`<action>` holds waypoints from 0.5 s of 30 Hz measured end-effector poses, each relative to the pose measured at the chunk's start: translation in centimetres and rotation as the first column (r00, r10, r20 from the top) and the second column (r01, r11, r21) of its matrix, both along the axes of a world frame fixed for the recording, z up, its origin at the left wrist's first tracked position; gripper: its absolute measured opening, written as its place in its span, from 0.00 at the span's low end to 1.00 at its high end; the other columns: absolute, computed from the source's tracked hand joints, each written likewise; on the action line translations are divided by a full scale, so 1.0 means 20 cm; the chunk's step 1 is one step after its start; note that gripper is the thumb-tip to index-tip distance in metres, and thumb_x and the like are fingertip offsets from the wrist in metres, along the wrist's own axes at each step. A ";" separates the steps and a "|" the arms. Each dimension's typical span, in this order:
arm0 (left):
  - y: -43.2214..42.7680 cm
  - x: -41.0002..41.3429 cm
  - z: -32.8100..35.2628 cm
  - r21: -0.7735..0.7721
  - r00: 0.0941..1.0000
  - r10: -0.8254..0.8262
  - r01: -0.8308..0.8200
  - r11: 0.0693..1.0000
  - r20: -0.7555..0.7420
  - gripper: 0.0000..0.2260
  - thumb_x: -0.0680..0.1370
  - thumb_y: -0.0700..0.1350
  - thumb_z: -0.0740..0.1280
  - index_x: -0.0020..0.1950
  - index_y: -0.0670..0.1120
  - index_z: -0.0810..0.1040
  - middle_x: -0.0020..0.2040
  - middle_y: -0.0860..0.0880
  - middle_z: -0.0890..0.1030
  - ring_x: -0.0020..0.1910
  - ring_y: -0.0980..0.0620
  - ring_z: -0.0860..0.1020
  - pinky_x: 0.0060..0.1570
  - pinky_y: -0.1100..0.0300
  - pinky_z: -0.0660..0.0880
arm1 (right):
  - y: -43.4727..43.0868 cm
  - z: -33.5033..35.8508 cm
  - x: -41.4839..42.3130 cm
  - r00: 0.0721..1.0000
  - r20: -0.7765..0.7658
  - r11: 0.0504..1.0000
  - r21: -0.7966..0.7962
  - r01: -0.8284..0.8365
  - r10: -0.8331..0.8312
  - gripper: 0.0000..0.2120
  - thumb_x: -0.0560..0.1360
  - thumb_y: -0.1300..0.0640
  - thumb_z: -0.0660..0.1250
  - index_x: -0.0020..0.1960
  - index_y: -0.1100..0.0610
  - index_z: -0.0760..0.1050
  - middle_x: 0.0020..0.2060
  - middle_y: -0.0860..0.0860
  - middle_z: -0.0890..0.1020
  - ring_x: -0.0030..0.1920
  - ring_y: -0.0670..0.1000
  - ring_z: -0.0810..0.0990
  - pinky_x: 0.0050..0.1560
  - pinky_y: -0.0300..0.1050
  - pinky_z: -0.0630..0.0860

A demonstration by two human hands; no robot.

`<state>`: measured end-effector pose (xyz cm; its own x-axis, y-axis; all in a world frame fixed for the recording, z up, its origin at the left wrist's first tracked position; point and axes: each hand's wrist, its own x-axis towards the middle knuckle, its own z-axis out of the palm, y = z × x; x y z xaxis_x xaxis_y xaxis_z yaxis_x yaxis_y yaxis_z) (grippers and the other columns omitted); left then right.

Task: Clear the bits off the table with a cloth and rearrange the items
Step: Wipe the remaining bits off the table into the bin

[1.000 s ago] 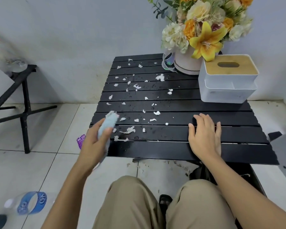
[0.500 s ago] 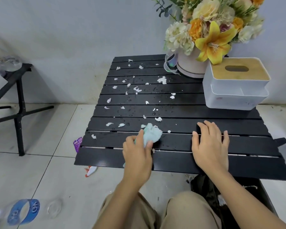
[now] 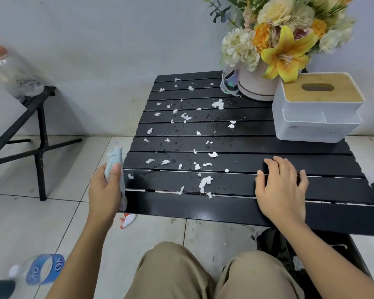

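Cloth held at the left table edge, bits on the slats.
The left hand [image 3: 105,190] gripped the pale blue cloth [image 3: 113,160], thumb and fingers curled round it, just beside the left edge of the black slatted table [image 3: 225,209]. The right hand [image 3: 281,188] lay flat on the near slats, fingers straight and spread. White bits [image 3: 205,183] lay scattered over the wet slats. A flower pot [image 3: 257,85] and tissue box [image 3: 317,117] stood side by side at the far right.

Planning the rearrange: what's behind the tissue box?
The flower pot stands behind the tissue box, towards its left. The table strip directly behind the box is covered, so whatever is there stays unknown.
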<state>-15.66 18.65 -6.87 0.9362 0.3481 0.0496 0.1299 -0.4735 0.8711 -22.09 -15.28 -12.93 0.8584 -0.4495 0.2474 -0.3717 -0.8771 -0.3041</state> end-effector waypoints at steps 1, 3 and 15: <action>0.00 0.03 -0.05 0.177 1.000 0.020 -0.024 0.984 0.024 0.13 0.82 0.49 0.59 0.54 0.40 0.75 0.45 0.43 0.77 0.42 0.46 0.75 0.39 0.54 0.69 | 0.00 0.00 0.00 1.000 -0.002 1.000 -0.003 0.000 0.000 0.16 0.79 0.53 0.60 0.65 0.57 0.72 0.65 0.55 0.74 0.69 0.57 0.68 0.71 0.65 0.57; -0.06 0.08 -0.16 0.509 0.996 0.081 -0.054 0.859 -0.032 0.14 0.81 0.46 0.61 0.56 0.35 0.75 0.49 0.34 0.75 0.47 0.35 0.73 0.45 0.47 0.68 | 0.00 0.00 0.00 1.000 -0.005 1.000 -0.010 0.005 -0.005 0.16 0.79 0.53 0.60 0.65 0.57 0.72 0.65 0.55 0.74 0.69 0.57 0.68 0.71 0.65 0.57; -0.62 -0.06 0.00 -0.031 0.900 -0.435 0.434 0.900 -0.030 0.14 0.82 0.49 0.60 0.38 0.46 0.75 0.25 0.50 0.70 0.23 0.55 0.68 0.24 0.61 0.66 | 0.01 0.01 0.00 1.000 -0.011 1.000 -0.013 0.013 -0.013 0.17 0.79 0.52 0.60 0.65 0.57 0.72 0.65 0.54 0.74 0.68 0.56 0.69 0.70 0.64 0.59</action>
